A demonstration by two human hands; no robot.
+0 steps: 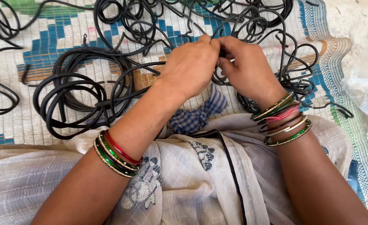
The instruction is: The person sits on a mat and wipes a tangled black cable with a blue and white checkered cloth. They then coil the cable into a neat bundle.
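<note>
My left hand (pixel 190 64) and my right hand (pixel 244 66) meet in the upper middle of the view, fingertips pressed together around a thin black rubber cord (pixel 222 52). Both hands pinch the cord where they touch; the grip point itself is mostly hidden by my fingers. Loose black cords and rings (pixel 250 21) lie tangled just beyond my hands. A thicker coil of black cords (pixel 73 93) rests to the left of my left forearm. Both wrists carry green, red and gold bangles.
A woven mat (pixel 46 37) with blue, green and orange patterns lies under the cords. Pale embroidered cloth (pixel 192 175) covers my lap, with a blue checked cloth (pixel 194 116) on it. At right, the mat's edge meets bare pale ground (pixel 359 25).
</note>
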